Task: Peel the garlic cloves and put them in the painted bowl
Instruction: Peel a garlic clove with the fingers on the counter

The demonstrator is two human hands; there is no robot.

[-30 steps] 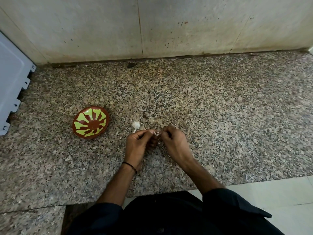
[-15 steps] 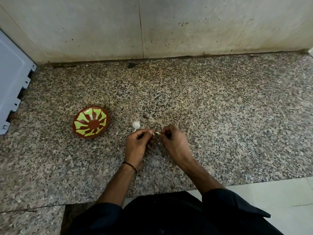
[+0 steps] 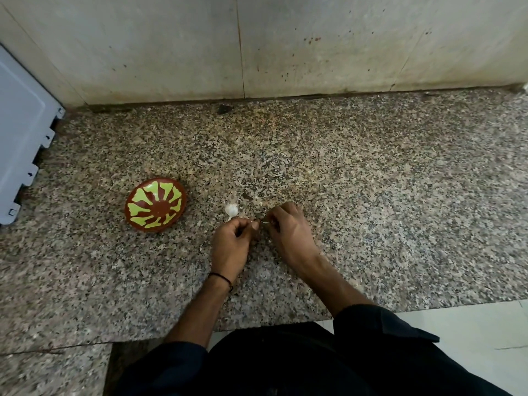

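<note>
Garlic clove (image 3: 255,222) in pinch of left hand (image 3: 231,244) and right hand (image 3: 288,232) amid open counter (image 3: 371,195)

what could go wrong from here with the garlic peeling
The garlic clove is tiny and only pinched between the left hand and right hand; it may slip onto the speckled counter, where it would be hard to spot. The left hand is close to the loose garlic piece and might knock it away.
</note>
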